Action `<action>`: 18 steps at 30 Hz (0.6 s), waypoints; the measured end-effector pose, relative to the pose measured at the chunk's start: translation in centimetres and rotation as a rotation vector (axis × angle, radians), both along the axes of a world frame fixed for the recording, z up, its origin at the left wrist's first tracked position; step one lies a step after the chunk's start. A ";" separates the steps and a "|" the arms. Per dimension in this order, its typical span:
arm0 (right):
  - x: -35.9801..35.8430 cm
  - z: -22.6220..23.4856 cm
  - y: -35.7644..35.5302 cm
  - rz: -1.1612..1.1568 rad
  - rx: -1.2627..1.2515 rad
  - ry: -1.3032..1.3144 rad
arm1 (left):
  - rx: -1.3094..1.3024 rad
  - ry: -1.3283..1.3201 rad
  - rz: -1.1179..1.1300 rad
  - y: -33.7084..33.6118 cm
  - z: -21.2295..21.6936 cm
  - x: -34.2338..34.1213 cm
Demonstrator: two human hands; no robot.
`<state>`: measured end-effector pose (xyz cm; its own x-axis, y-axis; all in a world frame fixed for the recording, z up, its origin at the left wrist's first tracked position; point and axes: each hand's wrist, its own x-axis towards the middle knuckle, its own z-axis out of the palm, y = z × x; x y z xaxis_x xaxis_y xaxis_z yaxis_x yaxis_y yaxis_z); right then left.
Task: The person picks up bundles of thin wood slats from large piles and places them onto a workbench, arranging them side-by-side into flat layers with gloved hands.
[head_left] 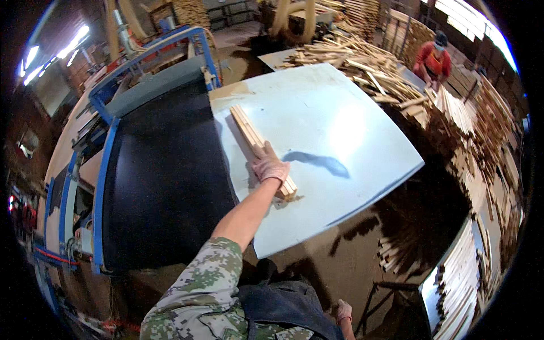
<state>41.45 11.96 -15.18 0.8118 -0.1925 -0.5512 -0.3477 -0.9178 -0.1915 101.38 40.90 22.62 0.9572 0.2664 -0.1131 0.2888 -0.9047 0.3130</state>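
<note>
A small bundle of pale wooden strips (243,123) lies slantwise on a light blue-grey sheet-topped table (374,153). My left hand (270,164), in a thin pinkish glove, is closed over the near half of the bundle, fingers across its top. The strips lie side by side, their near ends showing just past my wrist. Down by my right side hangs my right hand (344,310), also gloved; its fingers look curled, and nothing shows in them.
Left of the table runs a black conveyor belt (164,170) in a blue frame (107,192). Loose wooden strips (362,62) are heaped behind the table. At the far right a person in red (435,62) works among stacked strips. More strips (459,289) lie at lower right.
</note>
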 end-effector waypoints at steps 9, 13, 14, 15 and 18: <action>2.4 -10.7 -5.5 -0.900 0.824 -0.167 | 0.014 -0.231 -0.289 12.1 -2.6 -9.8; 9.7 -1.6 -3.7 -1.260 0.908 0.366 | -0.006 -0.088 -0.230 19.3 0.0 -17.1; 11.2 -0.1 -2.8 -1.240 0.901 0.345 | 0.019 -0.084 -0.206 21.3 -0.1 -19.0; 13.4 5.1 0.1 -1.225 0.893 0.321 | 0.042 -0.080 -0.186 23.3 -0.3 -20.6; 16.3 6.3 2.6 -1.075 0.981 0.216 | 0.072 -0.107 -0.086 28.6 -0.3 -24.9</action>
<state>57.78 14.58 -8.88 0.4103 -0.1222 -0.9037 -0.8658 0.2590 -0.4281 76.45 69.54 22.30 0.9823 0.1869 0.0074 0.1779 -0.9458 0.2718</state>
